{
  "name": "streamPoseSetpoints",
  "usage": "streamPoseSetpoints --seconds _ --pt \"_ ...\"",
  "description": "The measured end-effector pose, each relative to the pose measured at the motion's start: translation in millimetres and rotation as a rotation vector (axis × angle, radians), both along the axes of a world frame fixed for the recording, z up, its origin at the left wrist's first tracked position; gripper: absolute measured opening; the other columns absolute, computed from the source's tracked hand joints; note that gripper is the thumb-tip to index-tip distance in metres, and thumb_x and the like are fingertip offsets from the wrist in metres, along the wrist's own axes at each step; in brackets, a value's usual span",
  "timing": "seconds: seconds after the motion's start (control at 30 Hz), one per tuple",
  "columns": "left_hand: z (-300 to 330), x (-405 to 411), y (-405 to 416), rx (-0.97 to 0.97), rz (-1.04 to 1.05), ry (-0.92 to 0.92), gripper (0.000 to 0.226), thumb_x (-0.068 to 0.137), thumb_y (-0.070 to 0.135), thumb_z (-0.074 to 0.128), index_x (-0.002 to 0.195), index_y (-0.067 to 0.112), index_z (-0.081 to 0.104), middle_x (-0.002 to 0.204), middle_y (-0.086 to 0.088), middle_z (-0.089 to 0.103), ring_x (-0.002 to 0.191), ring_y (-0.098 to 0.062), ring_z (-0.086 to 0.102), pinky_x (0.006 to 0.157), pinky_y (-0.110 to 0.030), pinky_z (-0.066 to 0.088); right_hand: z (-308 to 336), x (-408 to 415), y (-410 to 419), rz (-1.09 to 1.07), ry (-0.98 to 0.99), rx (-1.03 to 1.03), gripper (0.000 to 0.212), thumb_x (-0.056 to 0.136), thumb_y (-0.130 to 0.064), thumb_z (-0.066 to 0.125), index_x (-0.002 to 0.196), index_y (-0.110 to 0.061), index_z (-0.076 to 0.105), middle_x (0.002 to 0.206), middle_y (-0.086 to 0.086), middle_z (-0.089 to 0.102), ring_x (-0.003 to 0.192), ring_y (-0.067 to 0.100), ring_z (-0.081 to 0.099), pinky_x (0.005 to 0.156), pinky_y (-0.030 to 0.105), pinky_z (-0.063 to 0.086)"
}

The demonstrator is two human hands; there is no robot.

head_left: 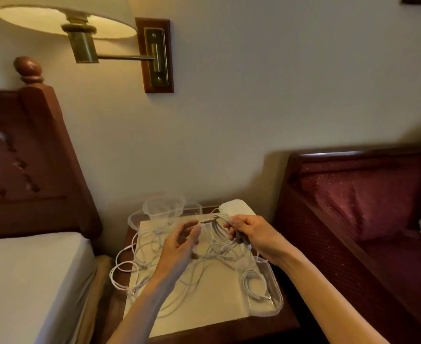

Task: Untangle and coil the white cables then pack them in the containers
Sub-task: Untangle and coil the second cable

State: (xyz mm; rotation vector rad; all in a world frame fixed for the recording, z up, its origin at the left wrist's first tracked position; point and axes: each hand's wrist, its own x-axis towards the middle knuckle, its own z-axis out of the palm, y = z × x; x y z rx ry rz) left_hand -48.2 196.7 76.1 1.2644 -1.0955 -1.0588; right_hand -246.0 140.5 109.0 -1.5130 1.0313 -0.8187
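Observation:
A tangle of white cables (142, 254) sprawls over a beige mat on the small wooden nightstand. My right hand (251, 234) grips a bundle of cable loops (218, 225) above the mat. My left hand (179, 242) is raised beside it, thumb and fingertips pinching the end of that cable near the bundle. A clear shallow container (276, 304) at the mat's right edge holds one coiled white cable (252, 281). More clear containers (163, 207) stand stacked at the back of the nightstand.
A bed with a white sheet (30, 281) and dark wooden headboard (30, 157) lies to the left. A dark red upholstered sofa (365, 207) stands on the right. A brass wall lamp (85, 40) hangs above. A white flat object (236, 207) lies behind my hands.

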Motion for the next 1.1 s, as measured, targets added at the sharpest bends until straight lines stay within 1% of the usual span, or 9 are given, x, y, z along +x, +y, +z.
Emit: streamPoseSetpoints --seconds 0.13,0.3,0.4,0.53,0.63,0.7,0.83,0.93,1.1 --pt "-104 -13 17 0.082 -0.018 -0.496 0.008 0.092 0.034 0.065 0.096 0.029 0.07 0.098 0.013 0.071 0.094 -0.01 0.066 0.074 -0.03 0.053 -72 -27 20 -0.213 0.47 -0.347 0.026 0.097 -0.02 0.056 0.079 -0.006 0.068 0.069 -0.003 0.062 0.065 0.009 0.055 0.063 0.024 0.04" --pt "-198 -19 26 0.013 -0.164 -0.853 0.042 0.095 0.045 0.051 0.131 0.023 0.057 0.145 0.002 0.045 0.137 -0.015 0.039 0.106 -0.013 0.024 -170 -36 37 -0.22 0.999 -0.666 0.007 0.08 -0.021 0.073 0.08 -0.025 0.067 0.082 -0.01 0.062 0.087 0.012 0.049 0.09 0.024 0.034" --pt "-218 -19 30 -0.023 -0.236 -0.96 0.058 0.098 0.05 0.037 0.147 0.02 0.04 0.159 0.002 0.022 0.149 -0.015 0.013 0.115 -0.014 0.007 -191 -36 33 -0.262 1.172 -0.647 0.013 0.074 -0.014 0.072 0.085 -0.02 0.072 0.083 -0.003 0.068 0.088 0.023 0.057 0.091 0.037 0.051" --pt "-234 -21 33 -0.094 -0.19 -1.028 0.077 0.093 0.068 0.013 0.147 0.021 0.041 0.159 0.005 0.021 0.148 -0.011 0.008 0.116 -0.013 0.001 -188 -32 36 -0.201 1.245 -0.503 0.02 0.081 -0.011 0.066 0.1 -0.012 0.072 0.101 0.005 0.069 0.102 0.029 0.058 0.085 0.037 0.051" --pt "-234 -22 34 -0.107 -0.172 -1.06 0.073 0.096 0.064 0.013 0.147 0.021 0.042 0.158 0.004 0.025 0.148 -0.012 0.011 0.116 -0.015 0.003 -187 -34 33 -0.242 1.177 -0.613 0.016 0.08 -0.023 0.07 0.095 -0.016 0.071 0.104 0.002 0.065 0.101 0.025 0.057 0.088 0.039 0.052" --pt "-232 -23 36 -0.099 -0.167 -1.091 0.064 0.099 0.057 0.021 0.146 0.02 0.042 0.158 0.002 0.026 0.147 -0.014 0.014 0.117 -0.018 0.006 -191 -33 29 -0.297 1.077 -0.644 0.025 0.082 -0.024 0.065 0.106 -0.016 0.065 0.122 0.007 0.058 0.115 0.028 0.052 0.099 0.042 0.048" --pt "-230 -24 38 -0.101 -0.167 -1.112 0.058 0.099 0.05 0.028 0.144 0.018 0.045 0.156 -0.002 0.033 0.146 -0.018 0.02 0.116 -0.023 0.013 -206 -34 22 -0.055 1.114 -0.397 0.063 0.098 -0.03 0.042 0.153 -0.008 0.019 0.162 0.012 0.014 0.15 0.028 0.01 0.12 0.043 0.014" --pt "-228 -26 38 -0.112 -0.159 -1.107 0.064 0.098 0.055 0.02 0.147 0.02 0.04 0.158 0.003 0.024 0.148 -0.014 0.012 0.117 -0.019 0.006 -210 -41 14 0.1 1.206 -0.265 0.07 0.101 -0.03 0.037 0.155 -0.008 -0.004 0.163 0.012 -0.006 0.15 0.027 -0.006 0.121 0.041 0.001" --pt "-226 -27 40 -0.071 -0.199 -1.09 0.068 0.096 0.06 0.012 0.151 0.024 0.031 0.16 0.009 0.01 0.149 -0.01 -0.001 0.117 -0.016 -0.002 -206 -42 15 0.105 1.209 -0.297 0.069 0.1 -0.029 0.038 0.155 -0.007 0.003 0.163 0.013 0.001 0.151 0.028 0.0 0.122 0.042 0.008"
